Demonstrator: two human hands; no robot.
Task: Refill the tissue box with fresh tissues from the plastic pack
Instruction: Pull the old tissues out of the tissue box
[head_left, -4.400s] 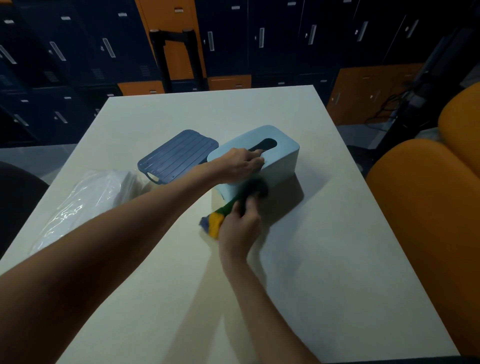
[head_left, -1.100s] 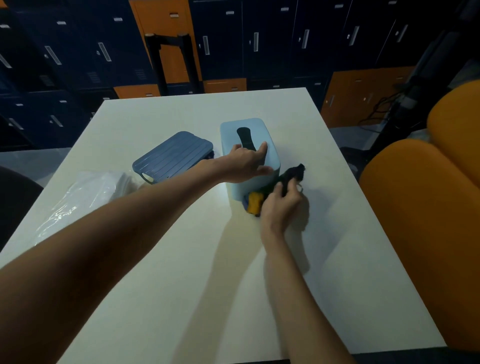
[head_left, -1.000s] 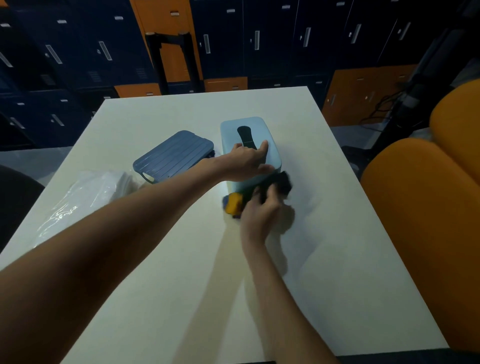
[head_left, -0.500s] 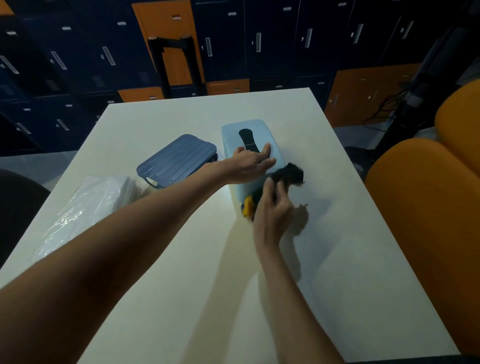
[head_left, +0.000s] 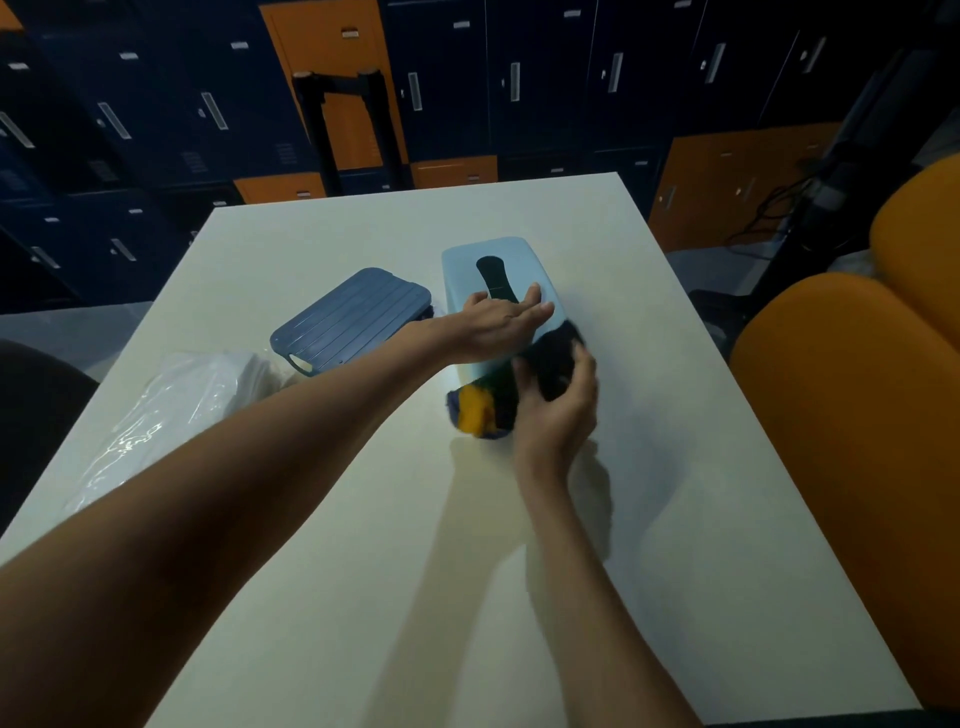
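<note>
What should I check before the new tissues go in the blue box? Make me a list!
1. Tissue box held steady: ok, left hand presses flat on its top.
2. Ribbed blue panel off: ok, it lies on the table beside the box.
3. Plastic pack nearby: ok, at the table's left edge.
4. Pack opened: cannot tell.
5. Box empty inside: cannot tell, the slot is dark.
6. Hands free: not ok, right hand grips a cloth against the box.

Head-worn camera looks forward-down (wide-angle, close) over table (head_left: 701, 519).
</note>
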